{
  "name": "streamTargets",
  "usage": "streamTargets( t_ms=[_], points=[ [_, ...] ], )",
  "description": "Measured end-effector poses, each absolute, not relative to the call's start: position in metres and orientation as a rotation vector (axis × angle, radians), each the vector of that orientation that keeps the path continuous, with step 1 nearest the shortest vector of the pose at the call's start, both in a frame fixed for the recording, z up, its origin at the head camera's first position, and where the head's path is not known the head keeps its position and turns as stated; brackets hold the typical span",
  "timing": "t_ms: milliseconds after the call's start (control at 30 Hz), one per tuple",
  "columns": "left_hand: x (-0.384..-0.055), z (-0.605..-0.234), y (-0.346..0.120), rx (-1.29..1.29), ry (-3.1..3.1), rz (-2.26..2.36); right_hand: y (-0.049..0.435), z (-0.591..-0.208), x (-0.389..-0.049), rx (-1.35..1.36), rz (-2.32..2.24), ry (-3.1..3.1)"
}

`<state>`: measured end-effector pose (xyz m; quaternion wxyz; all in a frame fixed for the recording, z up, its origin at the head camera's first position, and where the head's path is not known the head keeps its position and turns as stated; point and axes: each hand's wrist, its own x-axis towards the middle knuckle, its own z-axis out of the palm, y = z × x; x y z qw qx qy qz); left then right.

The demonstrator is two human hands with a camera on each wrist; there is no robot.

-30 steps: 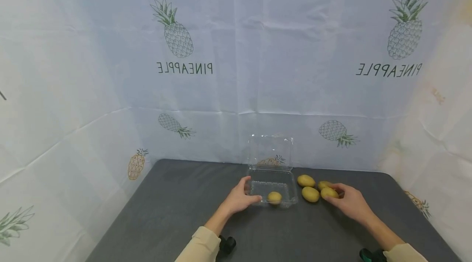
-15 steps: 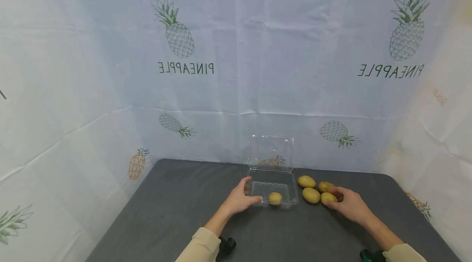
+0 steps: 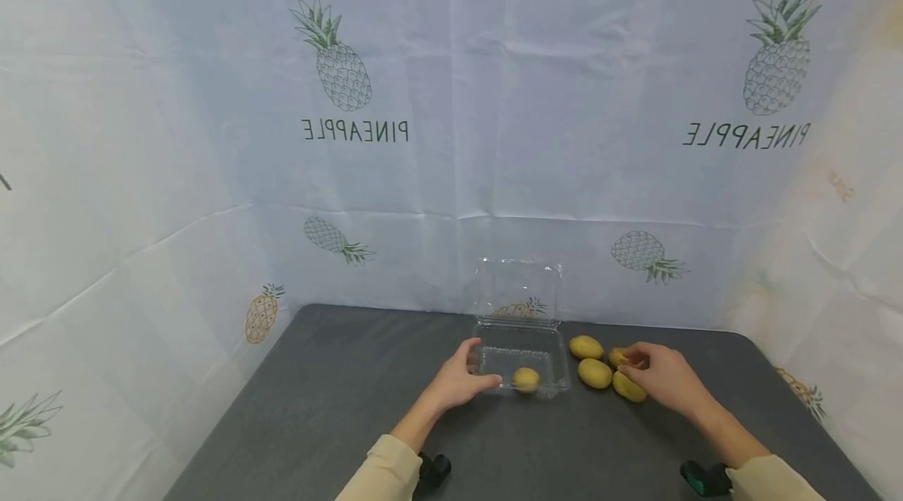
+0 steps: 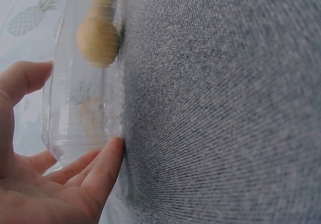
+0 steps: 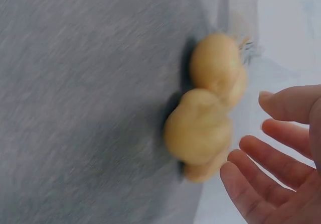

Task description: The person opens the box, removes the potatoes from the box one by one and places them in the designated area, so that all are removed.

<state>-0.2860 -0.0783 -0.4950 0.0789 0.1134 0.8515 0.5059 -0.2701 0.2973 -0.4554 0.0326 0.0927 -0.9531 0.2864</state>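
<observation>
My left hand (image 3: 455,382) holds the near left corner of a clear plastic clamshell container (image 3: 502,360), thumb on the front and fingers along the left side. Its lid (image 3: 518,285) stands upright at the back. One yellow potato (image 3: 525,379) sits inside near the front wall. To the right, several more lie in a cluster: a front right potato (image 3: 629,387), a front left potato (image 3: 595,373), a back left potato (image 3: 586,346) and a partly hidden back right potato (image 3: 616,356). My right hand (image 5: 286,158) hovers beside the cluster, its loosely bent fingers apart from the potatoes in the right wrist view.
A dark grey cloth-covered table (image 3: 317,391) lies under everything. Close behind its far edge hangs a pale curtain (image 3: 451,172) printed with pineapples, which also runs along both sides. A black wrist device (image 3: 433,470) shows by the left sleeve.
My right hand has come off the front right potato and shifted slightly back and up. That potato now lies turned at a different angle. The left hand and container have stayed put.
</observation>
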Motion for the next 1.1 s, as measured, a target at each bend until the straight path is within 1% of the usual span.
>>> streamTargets(
  t_ms=[267, 500, 867, 1100],
  points=[
    [-0.285, -0.494, -0.077, 0.339, 2.559, 1.500, 0.276, -0.449, -0.267, 0.330, 0.960, -2.870],
    [-0.285, -0.492, -0.078, 0.335, 2.558, 1.504, 0.259, -0.446, -0.269, 0.421, 1.021, -2.811],
    [-0.285, -0.493, -0.078, 0.324, 2.538, 1.531, 0.232, -0.441, -0.268, 0.470, 1.110, -2.810],
    [-0.285, -0.494, -0.077, 0.322, 2.541, 1.529, 0.217, -0.437, -0.271, 0.600, 1.120, -2.770]
  ],
)
